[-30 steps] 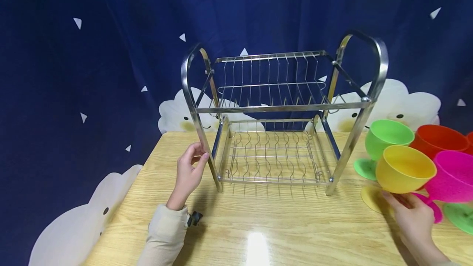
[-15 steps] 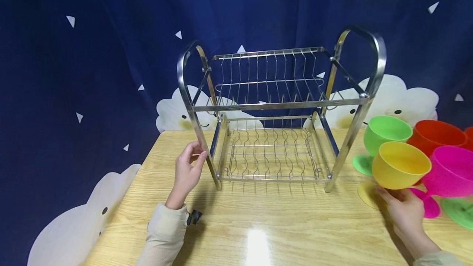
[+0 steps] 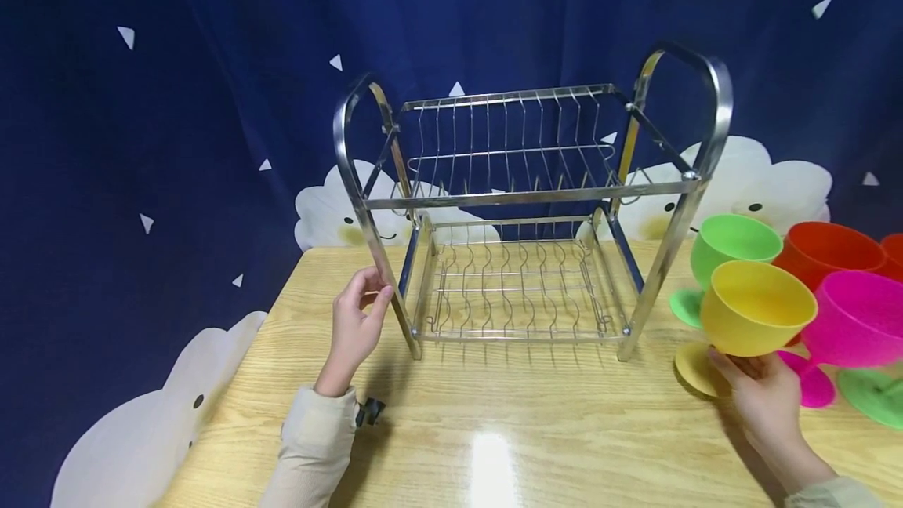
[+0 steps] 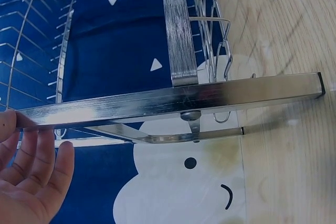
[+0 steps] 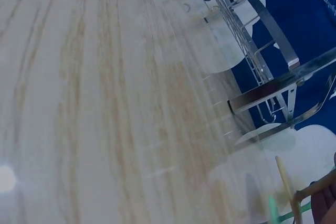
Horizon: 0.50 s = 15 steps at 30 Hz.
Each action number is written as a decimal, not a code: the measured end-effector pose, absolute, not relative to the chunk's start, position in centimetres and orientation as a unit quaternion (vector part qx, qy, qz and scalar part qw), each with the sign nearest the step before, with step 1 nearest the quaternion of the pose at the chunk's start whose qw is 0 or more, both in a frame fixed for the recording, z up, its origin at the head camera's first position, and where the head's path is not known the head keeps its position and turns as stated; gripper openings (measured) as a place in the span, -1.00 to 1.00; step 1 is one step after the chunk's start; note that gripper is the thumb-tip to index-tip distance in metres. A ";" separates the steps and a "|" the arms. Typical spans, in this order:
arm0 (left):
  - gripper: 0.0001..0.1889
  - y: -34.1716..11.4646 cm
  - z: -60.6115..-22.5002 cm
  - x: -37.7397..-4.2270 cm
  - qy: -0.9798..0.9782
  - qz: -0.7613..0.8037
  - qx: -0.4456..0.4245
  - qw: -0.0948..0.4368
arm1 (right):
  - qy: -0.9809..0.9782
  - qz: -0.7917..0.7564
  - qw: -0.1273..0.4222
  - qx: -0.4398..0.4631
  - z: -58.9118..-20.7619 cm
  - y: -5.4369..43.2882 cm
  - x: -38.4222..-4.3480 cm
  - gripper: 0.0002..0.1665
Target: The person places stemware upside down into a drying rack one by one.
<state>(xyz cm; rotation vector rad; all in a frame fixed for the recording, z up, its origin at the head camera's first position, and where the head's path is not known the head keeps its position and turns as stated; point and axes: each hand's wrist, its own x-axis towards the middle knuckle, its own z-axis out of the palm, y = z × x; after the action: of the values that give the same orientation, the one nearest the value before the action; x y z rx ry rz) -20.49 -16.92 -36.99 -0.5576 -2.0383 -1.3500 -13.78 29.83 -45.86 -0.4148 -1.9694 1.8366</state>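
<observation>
My left hand [image 3: 356, 328] pinches the left front post of a two-tier metal dish rack [image 3: 529, 196]. In the left wrist view, the thumb lies on one side of the post [image 4: 131, 104] and the curled fingers [image 4: 39, 163] on the other. At the right, my right hand [image 3: 769, 406] grips a yellow plastic goblet [image 3: 755, 328] by the stem, just under the bowl. Its round foot tips slightly, close over the table. Only the yellow foot [image 5: 284, 177], part of the stem and some fingers show at the right wrist view's corner.
Behind the yellow goblet stand a light green goblet [image 3: 705, 269] and a red one [image 3: 832, 249]. A magenta goblet [image 3: 843, 339] is right beside it, with a green foot [image 3: 871, 398] farther right. The rack stands on a wooden table [image 3: 536, 422] before a dark blue curtain [image 3: 176, 139].
The yellow goblet has shifted slightly left with my right hand, away from the magenta one, and its foot now tips. My left hand stays on the post. The head view has moved a little.
</observation>
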 end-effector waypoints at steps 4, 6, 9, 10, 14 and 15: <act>-0.86 -17.0 -37.2 -20.6 -0.772 -0.511 -0.213 0.313 | -0.763 0.600 0.218 -0.108 -45.0 29.6 -13.2 -0.65; -0.86 -17.0 -37.2 -20.7 -0.772 -0.512 -0.211 0.312 | -0.742 0.628 0.223 -0.067 -44.8 29.4 -13.0 -0.60; -0.85 -16.9 -37.1 -20.5 -0.773 -0.514 -0.206 0.311 | -0.682 0.696 0.224 0.005 -44.6 29.1 -12.7 -0.48; -0.85 -16.8 -37.0 -20.5 -0.773 -0.514 -0.205 0.311 | -0.656 0.722 0.219 0.028 -44.6 29.0 -12.6 -0.42; -0.85 -16.3 -35.8 -19.6 -0.775 -0.507 -0.209 0.316 | -0.607 0.762 0.204 0.091 -44.6 28.5 -12.3 -0.24; -0.85 -16.2 -35.6 -19.4 -0.775 -0.505 -0.211 0.317 | -0.605 0.764 0.201 0.101 -44.6 28.3 -12.3 -0.22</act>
<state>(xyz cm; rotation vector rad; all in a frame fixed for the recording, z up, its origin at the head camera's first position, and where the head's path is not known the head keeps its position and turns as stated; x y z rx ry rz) -19.37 -16.16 -35.56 -0.5547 -2.0402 -1.3290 -12.31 28.33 -44.58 0.2828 -1.6908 2.1342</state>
